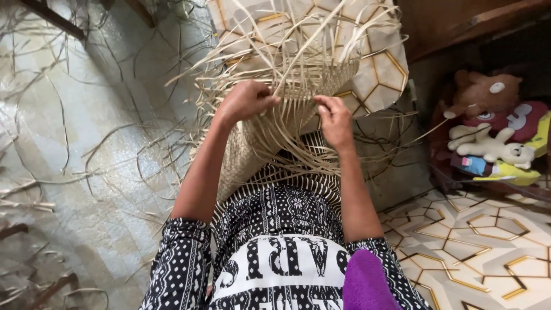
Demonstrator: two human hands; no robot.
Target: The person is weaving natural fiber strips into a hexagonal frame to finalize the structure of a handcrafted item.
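Woven straw mat (275, 123) lies across my lap, unfinished edge away from me, loose strips (304, 46) fanning up and outward. My left hand (245, 101) is closed, pinching strips at the weave's edge. My right hand (334, 121) has its fingers curled onto strips just beside it. Stray straw scraps (86, 166) litter the floor to my left. Stuffed toys (488, 123) sit off right.

Soft daylight seems to come from the left, glaring pale off the floor sheet (86, 132). The top right corner sits dim. Edges look slightly stretched and soft.
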